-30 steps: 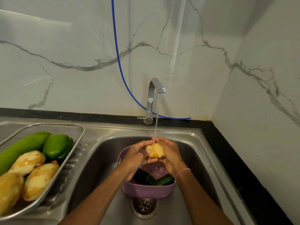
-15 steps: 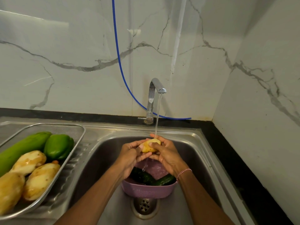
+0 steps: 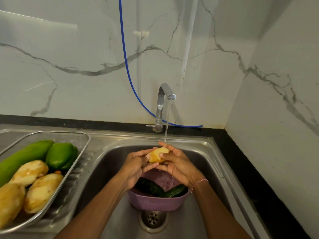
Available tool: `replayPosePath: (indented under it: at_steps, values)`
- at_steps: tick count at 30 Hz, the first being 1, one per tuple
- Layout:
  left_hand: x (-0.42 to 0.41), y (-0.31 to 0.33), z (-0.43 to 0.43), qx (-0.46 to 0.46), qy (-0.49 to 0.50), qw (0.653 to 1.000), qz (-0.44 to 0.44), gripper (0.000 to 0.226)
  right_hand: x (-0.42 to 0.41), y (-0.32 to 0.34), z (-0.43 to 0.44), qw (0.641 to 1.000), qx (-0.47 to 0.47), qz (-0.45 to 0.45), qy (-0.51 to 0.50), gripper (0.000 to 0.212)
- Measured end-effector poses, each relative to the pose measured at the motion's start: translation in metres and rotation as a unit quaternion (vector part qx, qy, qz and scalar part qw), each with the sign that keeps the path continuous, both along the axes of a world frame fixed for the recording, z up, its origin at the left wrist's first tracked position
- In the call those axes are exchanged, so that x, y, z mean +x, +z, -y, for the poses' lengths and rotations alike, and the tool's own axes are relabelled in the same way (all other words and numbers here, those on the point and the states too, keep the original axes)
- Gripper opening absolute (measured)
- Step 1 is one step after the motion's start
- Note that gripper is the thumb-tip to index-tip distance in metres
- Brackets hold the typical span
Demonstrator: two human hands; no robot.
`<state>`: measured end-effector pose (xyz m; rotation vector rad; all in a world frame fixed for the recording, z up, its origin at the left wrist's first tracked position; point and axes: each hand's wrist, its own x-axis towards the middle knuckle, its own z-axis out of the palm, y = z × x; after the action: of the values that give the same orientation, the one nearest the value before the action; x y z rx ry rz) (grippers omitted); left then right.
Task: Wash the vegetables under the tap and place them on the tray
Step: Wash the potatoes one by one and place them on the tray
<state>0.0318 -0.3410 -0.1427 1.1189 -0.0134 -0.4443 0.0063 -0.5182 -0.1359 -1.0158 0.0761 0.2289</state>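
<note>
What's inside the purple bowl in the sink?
Two dark green cucumbers lie inside the purple bowl, and tap water trickles in. The left hand and right hand, holding a potato, cover the bowl's back part, so more could hide there.

You are looking at a blue hose (image 3: 127, 68) hanging down the marble wall (image 3: 69, 57) at twelve o'clock, a drain (image 3: 153, 219) sitting at six.

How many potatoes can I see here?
4. A rear potato, middle potato and front-left potato lie in the tray; the left hand and right hand hold a fourth potato under the tap. The basket may hide more.
</note>
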Motion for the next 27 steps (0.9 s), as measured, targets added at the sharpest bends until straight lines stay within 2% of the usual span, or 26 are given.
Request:
replayPosePath:
  at_steps: [3, 6, 7, 10, 12, 15, 17, 21, 27]
  values:
    - [0.0, 0.0, 0.001, 0.018, -0.028, 0.999, 0.01, 0.035, 0.0, -0.002, -0.003, 0.998, -0.055, 0.012, -0.024, 0.04]
    - [-0.005, 0.002, 0.007, 0.053, -0.085, 0.993, 0.064, 0.039, 0.001, -0.003, -0.007, 0.99, -0.104, 0.005, -0.099, 0.024]
    - [-0.007, 0.0, 0.009, 0.091, -0.098, 0.986, 0.102, 0.043, 0.001, -0.004, -0.008, 0.986, -0.113, -0.005, -0.124, 0.02]
    - [-0.008, -0.007, 0.015, 0.238, -0.087, 0.938, 0.235, 0.053, 0.002, -0.006, -0.011, 0.978, -0.132, -0.036, -0.155, 0.02]
    - [-0.007, -0.012, 0.017, 0.272, -0.082, 0.914, 0.289, 0.049, 0.002, -0.005, -0.01, 0.983, -0.118, -0.041, -0.134, 0.025]
    - [-0.006, -0.011, 0.015, 0.273, -0.057, 0.921, 0.271, 0.042, -0.002, -0.001, -0.007, 0.996, -0.07, -0.015, -0.054, 0.031]
    - [-0.005, -0.011, 0.012, 0.263, -0.04, 0.933, 0.241, 0.036, -0.002, -0.001, -0.011, 0.997, -0.072, 0.008, -0.017, 0.04]
    - [-0.007, -0.008, 0.013, 0.264, -0.023, 0.943, 0.201, 0.035, -0.003, 0.0, -0.024, 0.985, -0.164, 0.034, -0.042, 0.044]
    - [-0.008, -0.005, 0.014, 0.253, -0.045, 0.943, 0.21, 0.041, -0.007, 0.003, -0.019, 0.985, -0.156, 0.034, -0.069, 0.032]
